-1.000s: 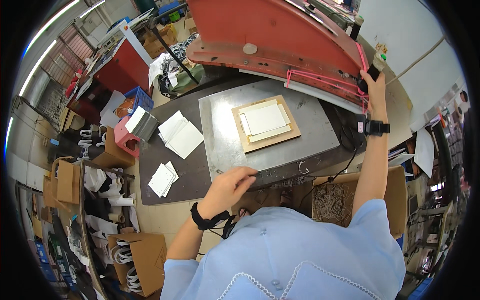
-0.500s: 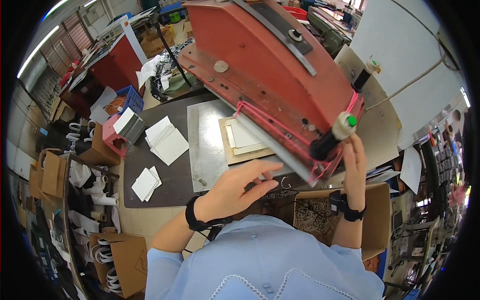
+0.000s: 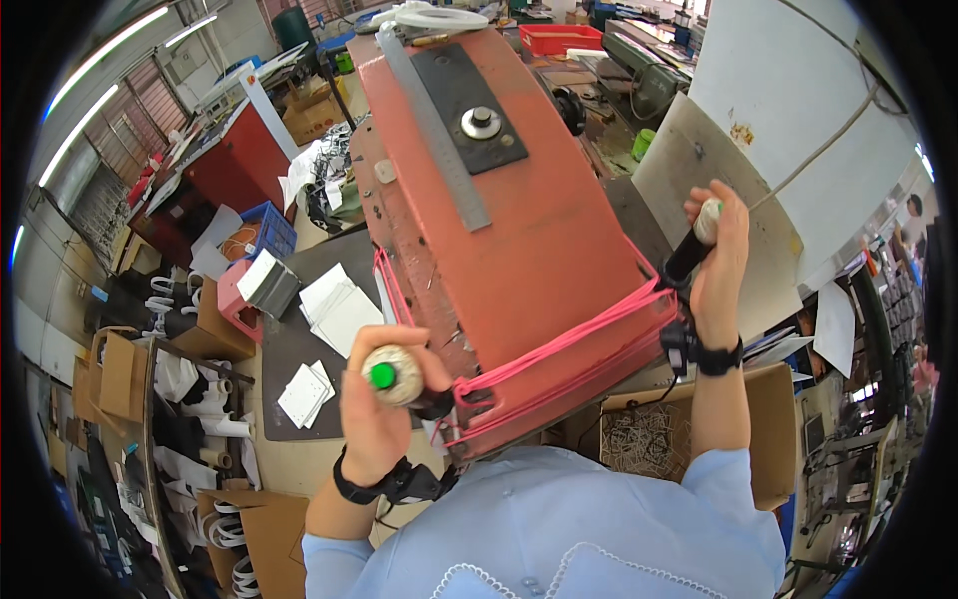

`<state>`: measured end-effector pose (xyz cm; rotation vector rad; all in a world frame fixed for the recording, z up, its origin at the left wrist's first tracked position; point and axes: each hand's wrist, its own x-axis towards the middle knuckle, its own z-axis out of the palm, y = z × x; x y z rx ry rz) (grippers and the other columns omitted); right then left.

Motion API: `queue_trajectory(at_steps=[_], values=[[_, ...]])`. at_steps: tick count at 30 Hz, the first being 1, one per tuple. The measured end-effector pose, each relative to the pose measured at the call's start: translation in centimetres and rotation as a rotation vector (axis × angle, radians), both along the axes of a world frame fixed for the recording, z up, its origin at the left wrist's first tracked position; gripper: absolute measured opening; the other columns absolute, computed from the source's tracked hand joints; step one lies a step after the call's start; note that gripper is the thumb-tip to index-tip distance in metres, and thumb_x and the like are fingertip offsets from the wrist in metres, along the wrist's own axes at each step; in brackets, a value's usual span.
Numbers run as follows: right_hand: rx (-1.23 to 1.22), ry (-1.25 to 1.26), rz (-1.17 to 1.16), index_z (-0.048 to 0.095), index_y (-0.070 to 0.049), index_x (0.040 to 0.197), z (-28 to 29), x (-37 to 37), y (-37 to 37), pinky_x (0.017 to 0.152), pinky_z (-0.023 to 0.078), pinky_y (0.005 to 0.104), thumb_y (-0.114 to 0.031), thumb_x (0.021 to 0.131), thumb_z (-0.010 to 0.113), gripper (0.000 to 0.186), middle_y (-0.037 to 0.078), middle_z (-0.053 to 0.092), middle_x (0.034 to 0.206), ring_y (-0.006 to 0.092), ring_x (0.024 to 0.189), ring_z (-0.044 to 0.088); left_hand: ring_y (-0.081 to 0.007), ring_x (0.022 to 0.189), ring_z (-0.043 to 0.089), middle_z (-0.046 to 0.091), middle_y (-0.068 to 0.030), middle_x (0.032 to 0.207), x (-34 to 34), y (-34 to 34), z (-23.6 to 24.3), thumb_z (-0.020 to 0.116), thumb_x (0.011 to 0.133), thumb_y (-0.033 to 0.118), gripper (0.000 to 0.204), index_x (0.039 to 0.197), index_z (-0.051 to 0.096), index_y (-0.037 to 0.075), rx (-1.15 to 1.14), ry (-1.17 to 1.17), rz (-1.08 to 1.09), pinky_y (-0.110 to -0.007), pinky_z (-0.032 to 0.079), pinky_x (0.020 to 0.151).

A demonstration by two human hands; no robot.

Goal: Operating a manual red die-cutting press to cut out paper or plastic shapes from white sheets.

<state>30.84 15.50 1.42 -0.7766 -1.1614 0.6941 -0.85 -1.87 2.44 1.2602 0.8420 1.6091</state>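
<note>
The swinging red arm of a press [image 3: 539, 260] stands in front of me, with pink cord [image 3: 574, 339] wound around its near end. My left hand [image 3: 371, 424] is closed around the left handle [image 3: 392, 377], which has a pale wrapped top and a green button. At the other side, my right hand [image 3: 726, 265] curls around the black right handle [image 3: 689, 258], fingers over its pale top. The press arm now hides the board and white pieces that lay on the metal plate.
A stack of white sheets [image 3: 341, 311] and smaller white pieces [image 3: 307, 395] lie on the dark table [image 3: 274, 349]. A metal ruler [image 3: 439, 150] rests on the press arm. Right of my body is a cardboard box [image 3: 768, 439] of scraps; shelves of rolls [image 3: 215, 424] stand left.
The press arm has swung left over the plate and toward me. My left hand has come onto the left handle; my right hand has risen and now grips the other handle.
</note>
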Motion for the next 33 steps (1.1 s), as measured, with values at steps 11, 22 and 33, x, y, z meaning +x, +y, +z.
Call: queue_trajectory(at_steps=[11, 22, 33], values=[[-0.108, 0.162, 0.275, 0.058, 0.003, 0.106, 1.4, -2.0, -2.1, 0.063, 0.046, 0.0269, -0.02, 0.09, 0.049, 0.029, 0.011, 0.061, 0.075, 0.016, 0.065, 0.056, -0.0178, 0.07, 0.055, 0.058, -0.0099, 0.073, -4.0, -1.4, 0.6, 0.05, 0.092, 0.045, 0.054, 0.115, 0.053, -0.004, -0.074, -0.018, 0.206, -0.031, 0.045, 0.071], [-0.11, 0.163, 0.264, 0.059, 0.003, 0.091, -1.3, -2.4, -2.0, 0.06, 0.043, 0.0269, -0.02, 0.09, 0.047, 0.026, 0.011, 0.057, 0.069, 0.0167, 0.063, 0.054, -0.0202, 0.069, 0.053, 0.053, -0.0098, 0.068, -3.9, -1.5, -1.9, 0.045, 0.092, 0.041, 0.042, 0.097, 0.054, 0.0, -0.096, -0.022, 0.221, -0.033, 0.043, 0.069], [-0.107, 0.169, 0.336, 0.06, 0.002, 0.091, -0.6, 1.3, 1.8, 0.061, 0.042, 0.0276, -0.025, 0.092, 0.046, 0.031, 0.008, 0.054, 0.069, 0.016, 0.064, 0.051, -0.0174, 0.088, 0.058, 0.059, -0.0103, 0.092, -1.8, -0.9, -1.0, 0.056, 0.088, 0.067, 0.074, 0.118, 0.048, 0.0, -0.072, 0.03, -0.008, -0.032, 0.047, 0.083]])
